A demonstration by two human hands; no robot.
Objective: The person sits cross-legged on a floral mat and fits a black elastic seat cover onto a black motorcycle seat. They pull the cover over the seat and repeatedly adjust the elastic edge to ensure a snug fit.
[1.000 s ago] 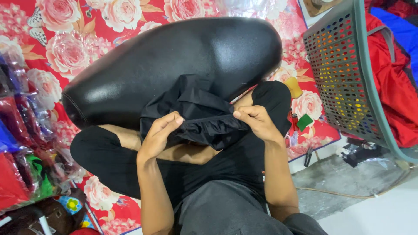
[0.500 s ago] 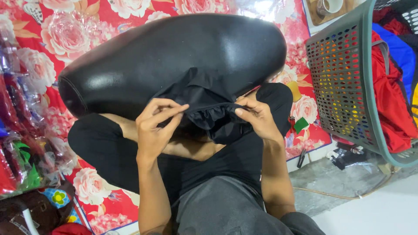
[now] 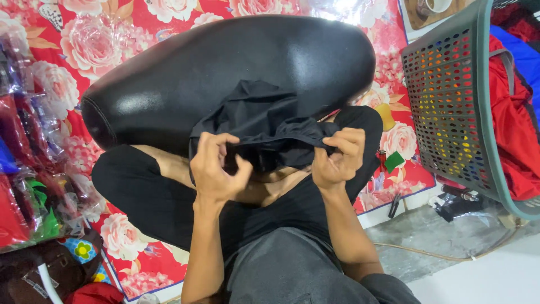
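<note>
A black garment [image 3: 264, 126] lies bunched over my crossed legs, against a large glossy black cushion [image 3: 225, 67]. My left hand [image 3: 216, 166] pinches the garment's near edge on the left, fingers curled into the fabric. My right hand [image 3: 340, 157] grips the same edge on the right, stretching the hem between both hands. I sit cross-legged in black trousers [image 3: 140, 191] on a red mat with pink flowers [image 3: 90, 45].
A grey-green perforated laundry basket [image 3: 450, 112] stands at the right, holding red cloth [image 3: 512, 129] and blue cloth. Plastic-wrapped coloured items [image 3: 28, 157] are stacked along the left. A cup on a wooden board [image 3: 433, 8] sits at the top right. Grey floor lies beyond the mat.
Both hands have slid along the garment's edge and pulled it taut in front of me; the view has shifted slightly, showing more of the basket.
</note>
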